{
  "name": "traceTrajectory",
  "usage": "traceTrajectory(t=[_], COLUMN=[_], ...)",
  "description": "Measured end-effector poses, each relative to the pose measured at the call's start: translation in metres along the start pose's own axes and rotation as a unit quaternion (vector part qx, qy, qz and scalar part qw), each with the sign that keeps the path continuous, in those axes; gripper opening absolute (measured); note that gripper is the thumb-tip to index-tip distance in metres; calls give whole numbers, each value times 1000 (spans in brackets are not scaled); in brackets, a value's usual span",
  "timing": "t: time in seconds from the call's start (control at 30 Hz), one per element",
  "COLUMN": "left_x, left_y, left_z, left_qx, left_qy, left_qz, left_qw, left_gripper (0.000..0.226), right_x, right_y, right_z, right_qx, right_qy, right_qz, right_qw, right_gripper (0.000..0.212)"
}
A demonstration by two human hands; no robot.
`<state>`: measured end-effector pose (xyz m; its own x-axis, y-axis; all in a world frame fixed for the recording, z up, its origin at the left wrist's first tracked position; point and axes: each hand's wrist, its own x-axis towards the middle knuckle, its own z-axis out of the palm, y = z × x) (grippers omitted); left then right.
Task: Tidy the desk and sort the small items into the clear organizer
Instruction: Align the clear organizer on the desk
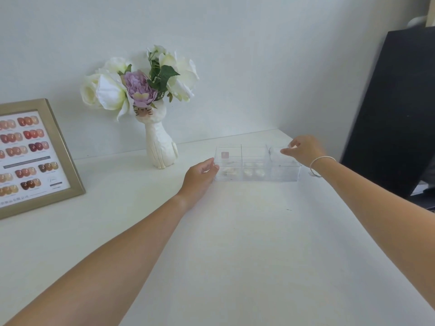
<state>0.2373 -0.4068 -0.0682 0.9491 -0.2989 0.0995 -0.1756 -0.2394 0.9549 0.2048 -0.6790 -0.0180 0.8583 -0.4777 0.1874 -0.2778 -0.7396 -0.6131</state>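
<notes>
The clear organizer (277, 176) stands on the white desk near the back right, split into three compartments. Pale small items lie in the left and middle compartments; a small pink square (225, 155) shows in the left one and something white with a dark speck in the right one. My left hand (200, 176) rests against the organizer's left end, fingers touching its wall. My right hand (304, 149), with a white bracelet on the wrist, reaches over the right end; its fingertips are pinched at the rim, and whether they hold something is unclear.
A white cat-shaped vase (160, 147) with white and purple flowers stands left of the organizer. A gold-framed nail colour chart (50, 137) leans at the far left. A black panel (395, 109) rises beyond the desk's right edge. The white desk (235, 243) stretches toward me.
</notes>
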Motion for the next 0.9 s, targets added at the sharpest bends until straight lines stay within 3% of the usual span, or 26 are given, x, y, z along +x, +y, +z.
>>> traceTrajectory(t=[0.1, 0.17, 0.23, 0.3, 0.47, 0.63, 0.77, 0.9], left_x=[2, 3, 4, 4, 2, 4, 6, 7], left_y=[-2, -2, -3, -4, 1, 1, 1, 1], left_z=[-1, 0, 0, 0, 3, 3, 3, 4], left_qx=[7, 6, 2, -4, -13, -13, -19, -24], left_qy=[-3, 0, 2, 4, 27, 34, 40, 47], left_qz=[5, 9, 14, 16, 14, 17, 15, 20], left_qw=[1000, 1000, 1000, 1000, 999, 999, 999, 998], left_gripper=[75, 69, 65, 60, 45, 41, 40, 38], right_x=[-1, -2, -3, -7, -7, 2, 5, 8], right_y=[-3, -10, -17, -23, -22, -10, -15, -16], right_z=[-4, -7, -7, -2, 7, 8, -9, -11], right_qx=[76, 89, 79, 47, 10, 58, 18, -41], right_qy=[63, 83, 61, 21, 38, 33, -4, -58], right_qz=[-14, -21, -26, -27, 7, 17, 27, 50], right_qw=[995, 992, 995, 998, 999, 998, 999, 996], right_gripper=[37, 32, 31, 43, 15, 36, 43, 22])
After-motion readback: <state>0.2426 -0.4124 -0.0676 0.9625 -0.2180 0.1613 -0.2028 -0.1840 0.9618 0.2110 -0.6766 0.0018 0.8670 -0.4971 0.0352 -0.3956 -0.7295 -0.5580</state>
